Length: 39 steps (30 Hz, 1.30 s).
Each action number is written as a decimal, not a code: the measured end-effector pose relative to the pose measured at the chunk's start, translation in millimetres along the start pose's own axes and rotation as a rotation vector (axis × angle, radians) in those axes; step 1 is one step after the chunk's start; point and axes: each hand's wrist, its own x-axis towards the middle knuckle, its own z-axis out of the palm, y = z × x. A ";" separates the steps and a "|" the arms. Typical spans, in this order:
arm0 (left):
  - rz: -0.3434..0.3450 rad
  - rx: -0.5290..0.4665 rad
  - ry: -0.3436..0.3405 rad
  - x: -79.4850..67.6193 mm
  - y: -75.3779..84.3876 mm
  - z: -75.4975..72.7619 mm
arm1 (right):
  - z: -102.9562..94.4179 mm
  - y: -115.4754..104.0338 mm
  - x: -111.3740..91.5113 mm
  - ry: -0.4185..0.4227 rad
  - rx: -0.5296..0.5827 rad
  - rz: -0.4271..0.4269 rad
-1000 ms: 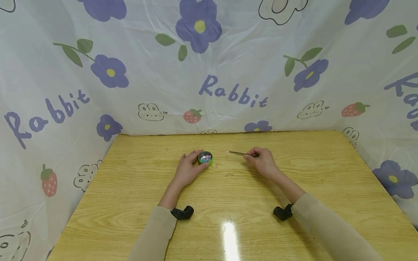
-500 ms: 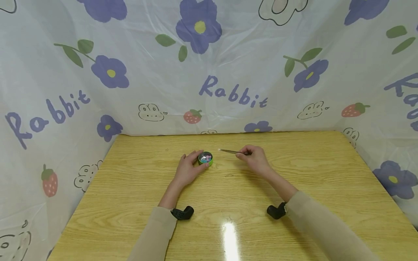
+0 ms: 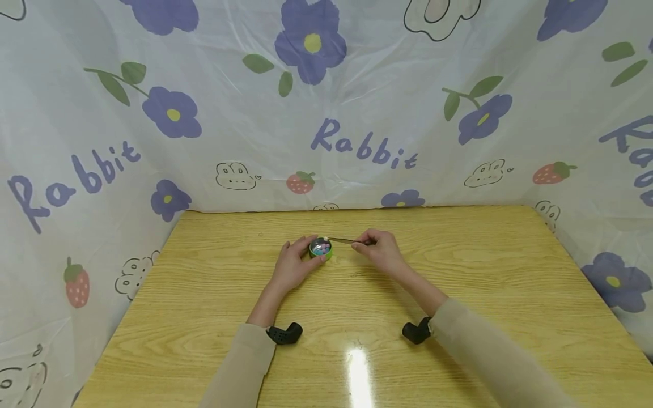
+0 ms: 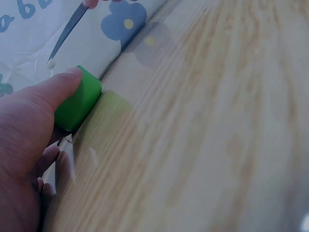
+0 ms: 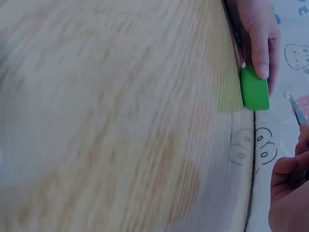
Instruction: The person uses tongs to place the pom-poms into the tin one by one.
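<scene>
A small round green container (image 3: 329, 256) stands on the table, with pink and blue beads (image 3: 323, 248) visible inside. My left hand (image 3: 292, 266) holds it from the left, thumb on the near side and fingers round the far side. In the left wrist view, the thumb lies against the green wall (image 4: 86, 99). My right hand (image 3: 381, 250) pinches a pair of tweezers (image 3: 343, 241) pointing left. At their tip is a white bead (image 4: 51, 64), over the container's far right rim in the head view. The right wrist view shows the bead (image 5: 287, 95) apart from the container.
The wood-grain table (image 3: 357, 317) is glossy and reflects light. A white cloth (image 3: 357, 102) with flowers and rabbits hangs behind its far edge and at the sides. A black device (image 3: 285, 333) sits on the left wrist, another (image 3: 417, 331) on the right.
My right hand has moved left, bringing the tweezers and the white bead from the right of the container to above its rim. The left hand and container have stayed in place.
</scene>
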 end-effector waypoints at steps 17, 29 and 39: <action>0.005 0.011 -0.015 1.8 4.3 -0.8 | 8.5 -4.0 2.4 0.010 -0.007 -0.036; -0.003 0.007 -0.014 0.9 3.1 -1.1 | 8.9 -0.4 0.6 0.015 0.000 -0.014; -0.006 -0.003 -0.005 -1.2 1.7 -1.2 | 2.5 4.4 -2.4 0.033 0.005 0.005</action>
